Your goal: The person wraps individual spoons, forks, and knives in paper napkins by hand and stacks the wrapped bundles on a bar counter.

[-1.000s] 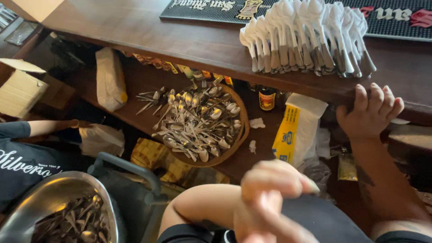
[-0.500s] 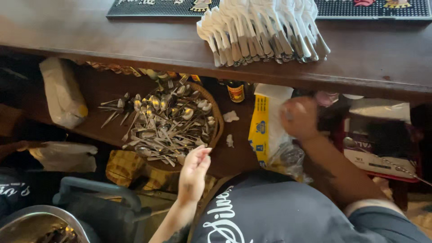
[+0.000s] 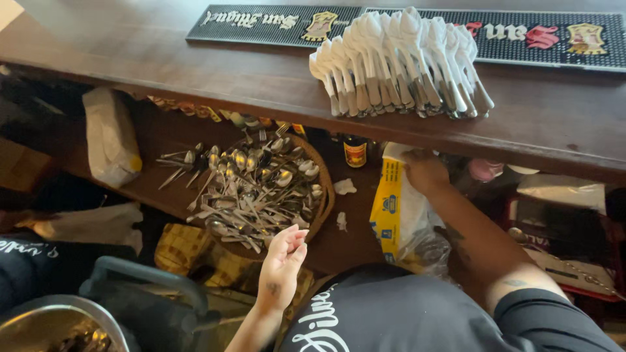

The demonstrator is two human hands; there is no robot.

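A round woven basket sits on the shelf under the table and serves as the landmark here. It is heaped with loose cutlery, mostly spoons and forks, some spilling over its left rim onto the shelf.

The left hand hovers just in front of the basket's near rim, fingers loosely curled and apart, its grip narrow and holding nothing; it does not touch the cutlery.

The right hand is to the right of the basket, up under the table's edge, at the top of a yellow-and-white bag that stands on the shelf. Whether its grip is closed on the bag cannot be told, since the fingers are turned away.

Between basket and bag stands a small dark bottle, and two scraps of white paper lie on the shelf. Left of the basket leans a white paper bag.

Above the basket, on the table, lies a row of napkin-wrapped cutlery rolls, beside a black bar mat. Far below-left of the basket, a metal bowl holds more cutlery.
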